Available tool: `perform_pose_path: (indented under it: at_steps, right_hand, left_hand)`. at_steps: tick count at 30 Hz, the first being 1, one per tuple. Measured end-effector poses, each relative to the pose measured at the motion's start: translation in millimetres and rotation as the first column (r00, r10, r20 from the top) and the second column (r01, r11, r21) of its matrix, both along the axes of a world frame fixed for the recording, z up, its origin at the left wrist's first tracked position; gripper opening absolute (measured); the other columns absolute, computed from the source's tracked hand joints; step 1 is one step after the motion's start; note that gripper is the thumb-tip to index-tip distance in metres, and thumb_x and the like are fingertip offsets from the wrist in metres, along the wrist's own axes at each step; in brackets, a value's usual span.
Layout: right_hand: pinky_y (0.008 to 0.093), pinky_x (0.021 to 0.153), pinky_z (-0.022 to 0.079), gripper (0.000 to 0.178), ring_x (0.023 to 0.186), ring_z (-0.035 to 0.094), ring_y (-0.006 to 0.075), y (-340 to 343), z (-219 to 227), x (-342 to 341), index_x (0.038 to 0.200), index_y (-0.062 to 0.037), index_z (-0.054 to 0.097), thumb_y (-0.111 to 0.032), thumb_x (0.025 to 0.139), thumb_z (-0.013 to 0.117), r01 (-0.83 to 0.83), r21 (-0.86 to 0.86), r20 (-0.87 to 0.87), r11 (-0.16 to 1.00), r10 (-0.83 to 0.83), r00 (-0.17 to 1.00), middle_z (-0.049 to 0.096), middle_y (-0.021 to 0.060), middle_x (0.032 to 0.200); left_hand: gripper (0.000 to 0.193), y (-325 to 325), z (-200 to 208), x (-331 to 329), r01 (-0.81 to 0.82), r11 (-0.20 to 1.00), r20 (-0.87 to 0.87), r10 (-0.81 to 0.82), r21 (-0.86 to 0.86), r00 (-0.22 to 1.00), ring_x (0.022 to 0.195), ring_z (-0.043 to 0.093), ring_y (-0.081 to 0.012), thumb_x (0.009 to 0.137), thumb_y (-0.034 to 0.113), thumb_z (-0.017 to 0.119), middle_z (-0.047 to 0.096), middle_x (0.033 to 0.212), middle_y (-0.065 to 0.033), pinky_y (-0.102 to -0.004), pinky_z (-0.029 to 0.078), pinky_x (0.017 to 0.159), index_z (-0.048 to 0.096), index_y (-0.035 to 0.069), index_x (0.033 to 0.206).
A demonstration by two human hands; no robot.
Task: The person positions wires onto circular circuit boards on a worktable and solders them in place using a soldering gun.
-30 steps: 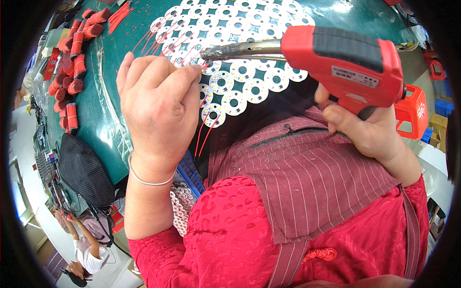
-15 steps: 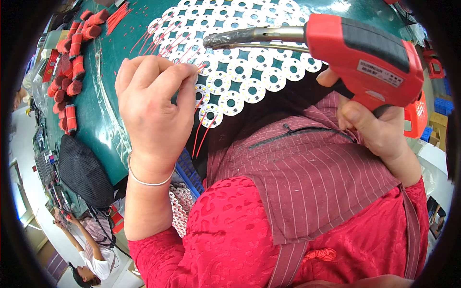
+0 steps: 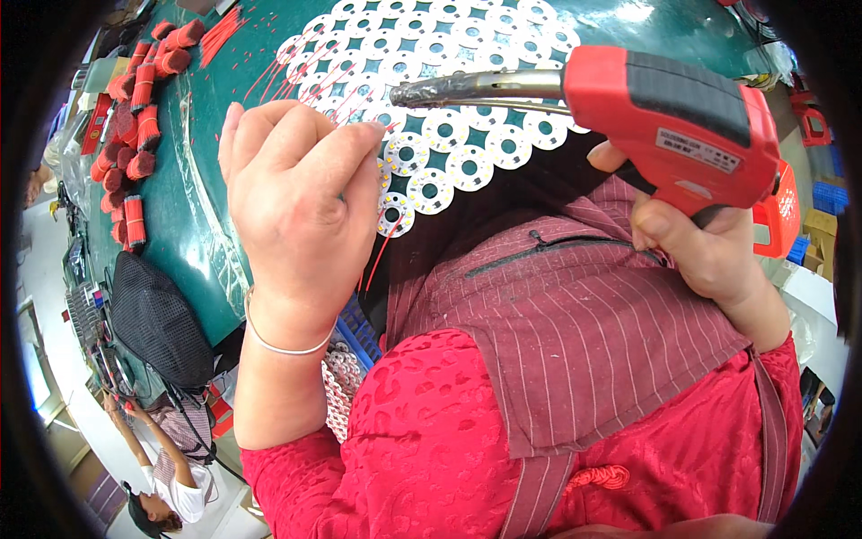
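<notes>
Rows of round white LED circuit boards (image 3: 453,168), each with a hole in its middle, lie on the green table. Over their left part my left hand (image 3: 301,202) is closed, thumb and forefinger pinched on a red wire, of which only a small end shows. My right hand (image 3: 696,242) grips a red and black soldering gun (image 3: 673,112) by its handle. Its dark tip (image 3: 409,95) points left, just above and right of my left fingertips. Red wires (image 3: 310,76) stick out from boards at the left, and others hang from the nearest board.
Bundles of red wires (image 3: 144,85) are piled along the table's left side, with a loose bunch (image 3: 220,34) at the back. A black mesh bag (image 3: 157,323) hangs by the left table edge. Another person (image 3: 175,472) is at the lower left. A blue basket (image 3: 355,328) sits below the table edge.
My left hand has shifted slightly right, its fingers now covering more of the nearest boards. The soldering gun has dropped a little, and its tip has moved slightly right and down.
</notes>
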State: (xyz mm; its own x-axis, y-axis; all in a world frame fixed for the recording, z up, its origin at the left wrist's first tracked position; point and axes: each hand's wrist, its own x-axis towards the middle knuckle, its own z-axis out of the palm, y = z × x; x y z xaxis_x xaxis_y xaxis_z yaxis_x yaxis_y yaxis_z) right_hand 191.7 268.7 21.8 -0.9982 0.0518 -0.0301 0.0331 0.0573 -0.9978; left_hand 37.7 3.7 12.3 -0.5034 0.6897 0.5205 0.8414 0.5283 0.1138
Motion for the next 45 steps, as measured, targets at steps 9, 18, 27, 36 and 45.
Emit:
perform_pose_path:
  at_steps: [9,18,27,36,45]
  right_hand:
    - [0.0229,0.06,0.05,0.041,0.07,0.057,0.009,0,-5,-4,0.127,0.0049,0.052,-0.009,0.091,0.068,-0.046,0.08,-0.032,0.996,0.049,0.998,0.063,0.0183,0.115]
    - [0.0227,0.058,0.049,0.044,0.067,0.057,0.0091,2,-4,-2,0.129,0.0045,0.049,-0.01,0.091,0.066,-0.048,0.12,0.099,0.992,0.036,0.994,0.061,0.0151,0.104]
    - [0.0314,0.093,0.05,0.04,0.109,0.064,0.0193,-3,-6,-4,0.128,0.0041,0.056,0.002,0.09,0.068,-0.058,-0.015,-0.082,0.998,0.056,0.995,0.067,0.0147,0.121]
    - [0.0284,0.079,0.05,0.042,0.091,0.06,0.0149,-4,-8,-7,0.129,0.004,0.053,-0.002,0.09,0.067,-0.064,0.023,-0.055,0.998,0.065,0.996,0.065,0.0177,0.12]
    - [0.0232,0.059,0.051,0.042,0.067,0.058,0.0098,-4,-5,-4,0.129,0.005,0.049,-0.007,0.091,0.065,-0.048,0.123,0.052,0.991,0.042,0.998,0.062,0.0165,0.107]
  left_hand:
    - [0.015,0,-12,-4,-0.011,1.0,-0.009,0.011,0.016,1.0,0.083,0.059,-0.0237,0.068,0.004,0.072,0.055,0.07,-0.0011,-0.0491,0.043,0.097,0.071,0.015,0.079]
    - [0.014,1,-11,-4,-0.015,1.0,-0.031,0.015,-0.007,0.999,0.082,0.06,-0.0238,0.068,0.005,0.072,0.055,0.068,-0.0012,-0.0503,0.043,0.098,0.07,0.014,0.078]
    - [0.011,4,-4,0,-0.029,0.997,-0.059,0.025,-0.065,0.998,0.079,0.059,-0.0239,0.07,0.005,0.075,0.058,0.072,-0.0034,-0.0457,0.044,0.097,0.071,0.01,0.078]
    - [0.01,4,-2,0,-0.026,0.993,-0.078,0.017,-0.119,0.997,0.079,0.06,-0.0239,0.071,0.006,0.075,0.057,0.072,-0.0034,-0.0462,0.044,0.097,0.07,0.011,0.079]
    - [0.009,4,-4,-1,-0.028,0.99,-0.086,0.016,-0.136,0.996,0.078,0.059,-0.024,0.073,0.005,0.074,0.056,0.071,-0.0032,-0.0465,0.044,0.097,0.07,0.011,0.079]
